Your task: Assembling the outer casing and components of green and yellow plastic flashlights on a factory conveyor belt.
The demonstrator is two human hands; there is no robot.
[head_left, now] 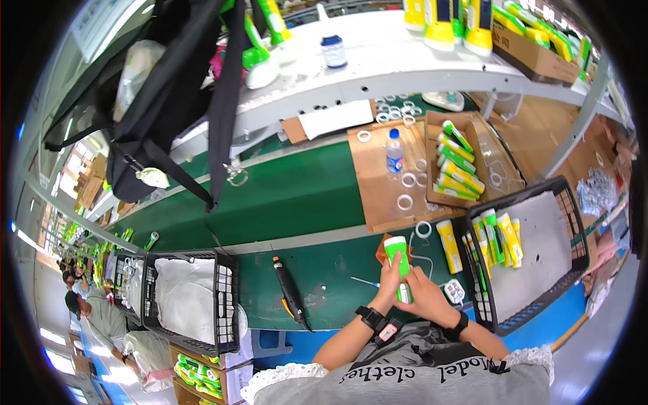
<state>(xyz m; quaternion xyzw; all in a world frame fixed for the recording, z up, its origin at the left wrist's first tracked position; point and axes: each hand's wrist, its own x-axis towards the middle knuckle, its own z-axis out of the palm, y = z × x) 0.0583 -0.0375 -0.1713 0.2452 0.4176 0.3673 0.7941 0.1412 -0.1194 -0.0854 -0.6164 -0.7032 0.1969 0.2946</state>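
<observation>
A green and white flashlight (399, 260) is held between my two hands, tilted slightly, with its white head pointing away from me. My left hand (387, 282) wraps its left side. My right hand (429, 297) closes on its lower right side, and part of the body is hidden by the fingers. An orange cloth-like piece (382, 251) lies just behind my left hand. To the right of my right hand lies a yellow and white flashlight (448, 246). A small white round part (454, 291) sits close to my right wrist.
A black crate (503, 324) with several flashlights stands at right; another lined crate (226, 297) is at left. A black power screwdriver (289, 290) lies on the green bench. Beyond are a cardboard box of flashlights (432, 158), a water bottle (394, 158) and a hanging black bag (179, 88).
</observation>
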